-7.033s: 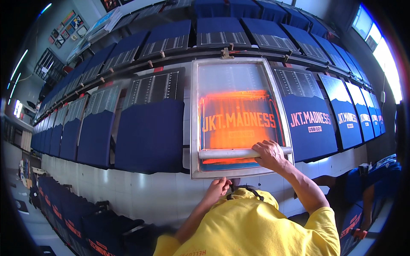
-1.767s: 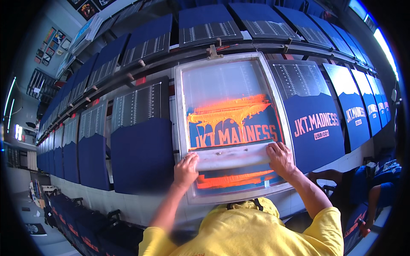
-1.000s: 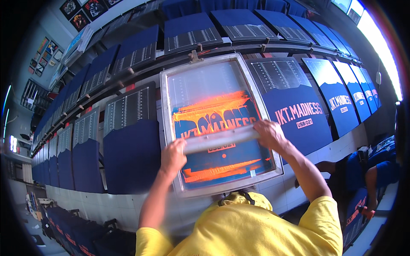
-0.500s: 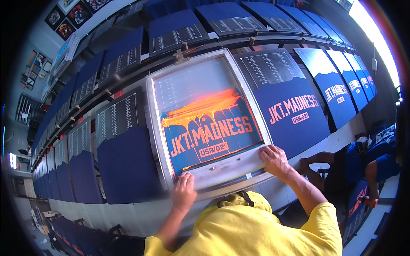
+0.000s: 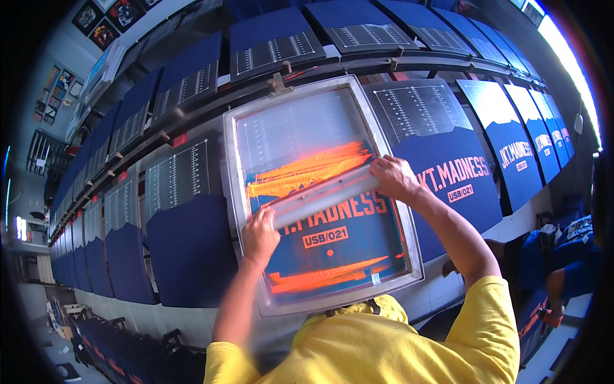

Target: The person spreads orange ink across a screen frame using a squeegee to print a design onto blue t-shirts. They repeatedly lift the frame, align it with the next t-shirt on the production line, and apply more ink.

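Note:
A flat, long squeegee (image 5: 327,197) lies across the inside of a screen-printing frame (image 5: 414,246), tilted up toward the right. My left hand (image 5: 260,235) is closed around its left end, and my right hand (image 5: 396,179) grips its right end. Just beyond the squeegee, thick orange ink (image 5: 300,168) spreads over the mesh. Behind the near side of the squeegee, block lettering shows through the mesh, partly covered by the tool. A streak of orange ink (image 5: 329,274) runs along the near end of the screen.
A metal clamp (image 5: 279,84) sits at the frame's far edge. Dark blue fabric on a board (image 5: 188,249) lies to the left; a printed one (image 5: 441,150) lies to the right. More boards line both rows. At far right, a person in blue (image 5: 572,272) holds a red-ended tool.
Both hands have carried the squeegee from the near end of the screen up to its middle, toward the ink. An orange streak now shows at the near end.

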### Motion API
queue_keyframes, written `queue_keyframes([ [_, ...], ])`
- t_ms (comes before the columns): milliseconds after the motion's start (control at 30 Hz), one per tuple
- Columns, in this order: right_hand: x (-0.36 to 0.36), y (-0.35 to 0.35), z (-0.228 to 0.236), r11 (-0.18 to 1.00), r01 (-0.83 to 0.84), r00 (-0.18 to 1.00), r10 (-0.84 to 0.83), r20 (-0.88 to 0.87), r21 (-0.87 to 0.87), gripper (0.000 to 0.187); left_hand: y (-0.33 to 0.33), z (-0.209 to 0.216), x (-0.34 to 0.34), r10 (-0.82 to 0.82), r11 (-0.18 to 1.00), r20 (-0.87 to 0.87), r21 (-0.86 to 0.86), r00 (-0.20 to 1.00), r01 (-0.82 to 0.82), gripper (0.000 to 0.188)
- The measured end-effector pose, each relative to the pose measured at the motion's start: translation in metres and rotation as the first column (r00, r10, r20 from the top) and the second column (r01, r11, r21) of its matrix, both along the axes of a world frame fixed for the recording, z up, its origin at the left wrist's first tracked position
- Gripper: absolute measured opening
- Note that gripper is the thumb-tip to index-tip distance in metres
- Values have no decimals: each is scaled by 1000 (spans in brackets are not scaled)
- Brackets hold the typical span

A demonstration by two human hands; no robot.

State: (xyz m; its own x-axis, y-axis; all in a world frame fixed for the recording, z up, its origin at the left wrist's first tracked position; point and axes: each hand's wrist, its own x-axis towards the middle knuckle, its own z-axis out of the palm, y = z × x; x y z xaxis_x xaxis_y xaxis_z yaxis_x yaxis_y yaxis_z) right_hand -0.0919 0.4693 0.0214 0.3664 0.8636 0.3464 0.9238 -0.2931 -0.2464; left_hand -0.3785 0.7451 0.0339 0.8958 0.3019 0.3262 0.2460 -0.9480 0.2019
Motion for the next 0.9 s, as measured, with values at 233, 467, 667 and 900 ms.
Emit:
queue_keyframes([
  [233, 15, 23, 12, 999, 35, 999, -35, 15, -33, 22, 28, 18, 21, -41, 999, -21, -33, 999, 40, 29],
  [467, -66, -32, 19, 999, -16, 1000, 16, -14, -36, 22, -12, 34, -53, -2, 998, -64, -59, 998, -2, 35],
  [667, -171, -105, 22, 997, 16, 997, -22, -81, -70, 38, -78, 26, -138, -39, 998, -49, -51, 998, 36, 32],
  [900, -207, -124, 15, 991, 61, 996, -69, -63, -118, 43, -97, -1, -168, -56, 998, -14, -2, 998, 56, 34],
])
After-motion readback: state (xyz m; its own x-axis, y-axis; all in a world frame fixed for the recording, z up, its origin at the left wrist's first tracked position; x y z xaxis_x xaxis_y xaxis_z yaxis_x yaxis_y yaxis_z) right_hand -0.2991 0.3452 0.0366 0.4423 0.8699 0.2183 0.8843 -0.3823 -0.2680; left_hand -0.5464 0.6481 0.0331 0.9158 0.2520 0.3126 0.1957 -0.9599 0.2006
